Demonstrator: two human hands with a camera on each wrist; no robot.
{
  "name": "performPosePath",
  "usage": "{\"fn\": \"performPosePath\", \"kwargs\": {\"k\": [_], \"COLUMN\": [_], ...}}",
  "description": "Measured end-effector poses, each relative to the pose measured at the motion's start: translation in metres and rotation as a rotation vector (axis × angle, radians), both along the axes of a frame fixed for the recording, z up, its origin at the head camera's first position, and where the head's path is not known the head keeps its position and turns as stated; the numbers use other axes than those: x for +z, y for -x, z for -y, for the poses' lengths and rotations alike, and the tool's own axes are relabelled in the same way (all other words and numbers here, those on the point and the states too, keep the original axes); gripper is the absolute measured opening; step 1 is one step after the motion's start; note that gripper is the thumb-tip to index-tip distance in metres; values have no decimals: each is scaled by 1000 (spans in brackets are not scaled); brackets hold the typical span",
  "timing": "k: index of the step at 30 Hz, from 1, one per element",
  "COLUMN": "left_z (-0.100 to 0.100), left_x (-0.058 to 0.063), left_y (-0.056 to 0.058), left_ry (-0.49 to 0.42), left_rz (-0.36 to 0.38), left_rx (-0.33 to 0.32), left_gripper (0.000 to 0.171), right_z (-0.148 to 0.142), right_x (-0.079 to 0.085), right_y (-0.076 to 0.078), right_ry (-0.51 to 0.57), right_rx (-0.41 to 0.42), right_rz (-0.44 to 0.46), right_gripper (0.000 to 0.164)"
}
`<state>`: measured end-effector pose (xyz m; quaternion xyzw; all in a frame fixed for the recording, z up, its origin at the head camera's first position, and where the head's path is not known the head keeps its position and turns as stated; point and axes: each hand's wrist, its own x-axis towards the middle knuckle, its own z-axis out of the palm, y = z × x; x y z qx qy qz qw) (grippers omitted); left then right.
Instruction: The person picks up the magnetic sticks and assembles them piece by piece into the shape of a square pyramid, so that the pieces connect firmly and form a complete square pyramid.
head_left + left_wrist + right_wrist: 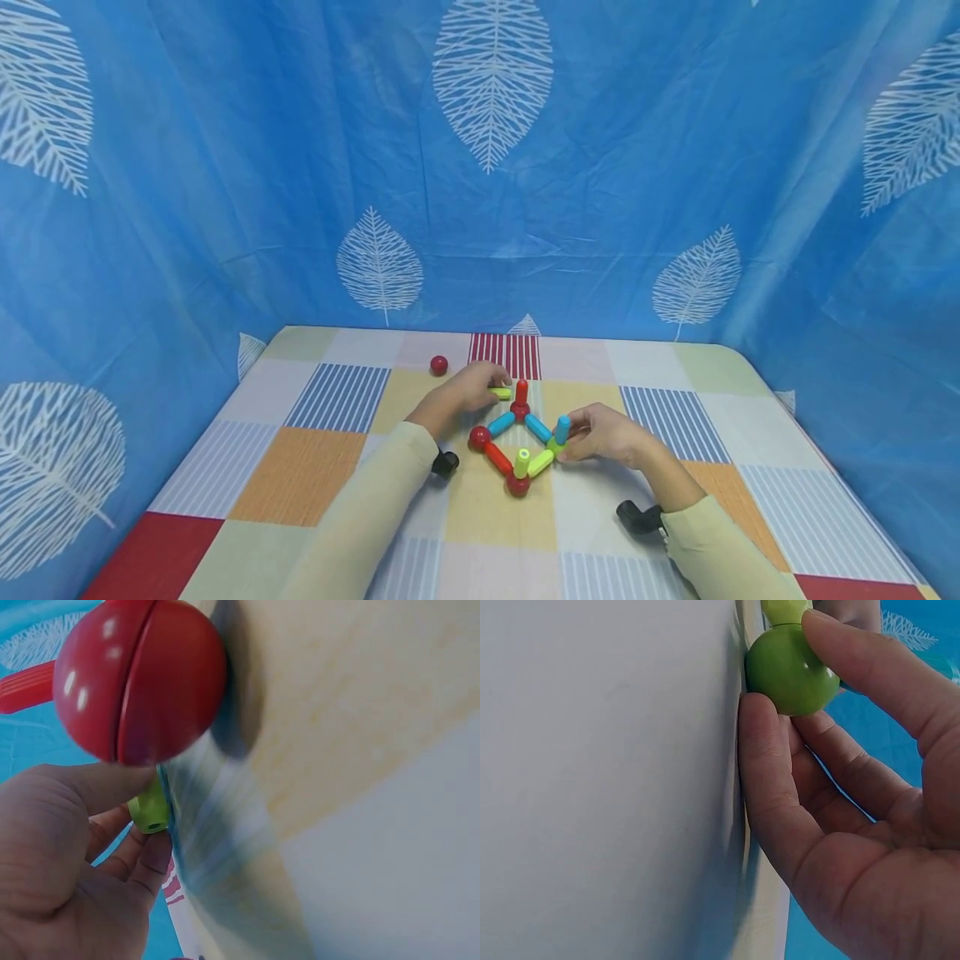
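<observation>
On the cloth a four-sided frame of balls and rods lies between the hands. Its corners are three red balls [480, 438] and a green ball [789, 673]. Two blue rods [537, 428], a red rod [497, 457] and a yellow-green rod [540, 463] join them. Upright rods stand at three corners: red [522, 392], blue [562, 430] and yellow-green [522, 463]. My left hand [472, 387], beyond the left corner, pinches a loose yellow-green rod [151, 806] between thumb and fingers. At the right corner, my right hand [611, 435] pinches the green ball.
One loose red ball [438, 365] lies farther back, left of the frame. The patchwork tablecloth [307, 475] covers the table, and a blue leaf-print curtain [570, 225] encloses its back and sides. Black wrist cameras [639, 517] sit under both forearms.
</observation>
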<state>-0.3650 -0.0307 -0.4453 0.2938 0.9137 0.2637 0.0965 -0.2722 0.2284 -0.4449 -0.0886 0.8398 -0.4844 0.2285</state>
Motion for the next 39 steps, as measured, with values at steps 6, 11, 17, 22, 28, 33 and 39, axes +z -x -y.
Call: {"fn": "performPosePath", "kwargs": {"k": [6,11,17,22,28,33,39], "left_z": [9,16,25,33,43,50,55], "left_x": [-1,4,6,2,-3,-6,-9], "left_y": [-3,-9,-19,-24,-33,-42,-51], "left_ry": [-91,-180,-291,-391,-474,-534,-562], "left_rz": [46,62,77,81,95,147,182], "left_rx": [79,110,140,127,100,40,-37], "left_gripper": [33,28,24,22,21,19,19], "right_z": [0,0,0,-1,-2,-2,-1], "right_x": [-2,-2,-3,-4,-5,-6,-6], "right_y": [0,0,0,1,1,0,-1], "right_ry": [-4,-23,-25,-15,1,-5,-9], "right_rx": [2,-5,1,7,19,16,14], "right_rz": [-3,-5,-11,-15,-11,-17,-27], "right_gripper": [41,40,41,41,42,41,40]}}
